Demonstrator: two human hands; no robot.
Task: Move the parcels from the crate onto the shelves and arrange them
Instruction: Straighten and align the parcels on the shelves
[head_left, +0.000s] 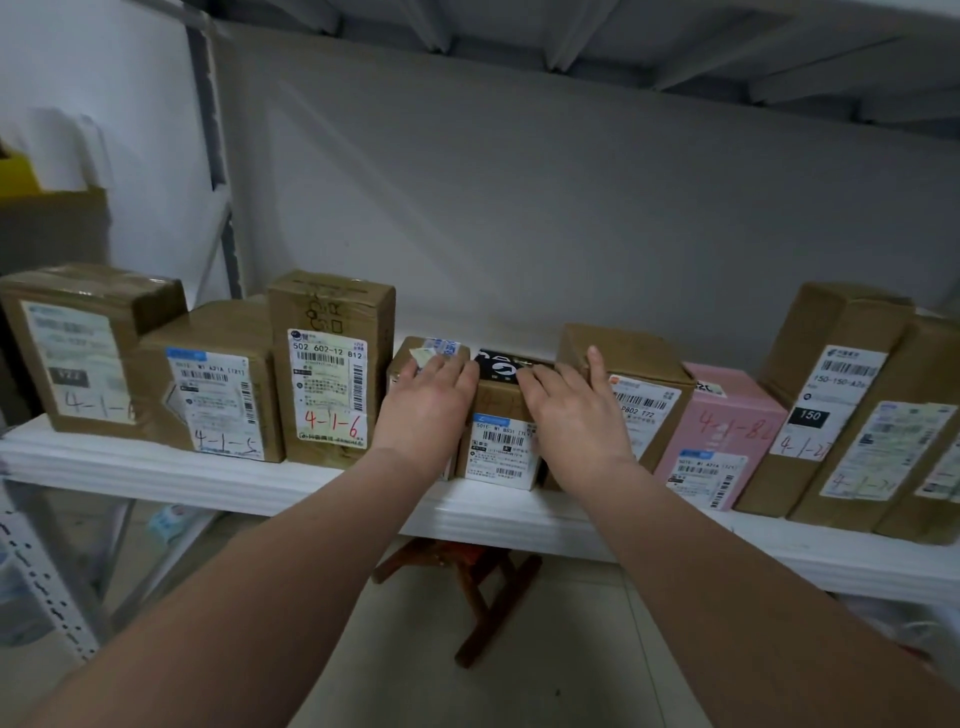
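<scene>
A: What crowds the black-topped parcel (501, 441) on the white shelf (234, 475)?
B: Cartons press against both its sides: a small taped one (415, 347) on the left, a brown one (649, 374) on the right, then a pink box (727, 415). A wooden stool (467, 582) stands below.
A: And the person's hands?
B: The left hand (428, 402) lies flat on the small carton. The right hand (569, 410) rests loose fingers on the black top, gripping nothing.
A: How many?
B: Nine parcels plainly: eight brown, one pink.
</scene>
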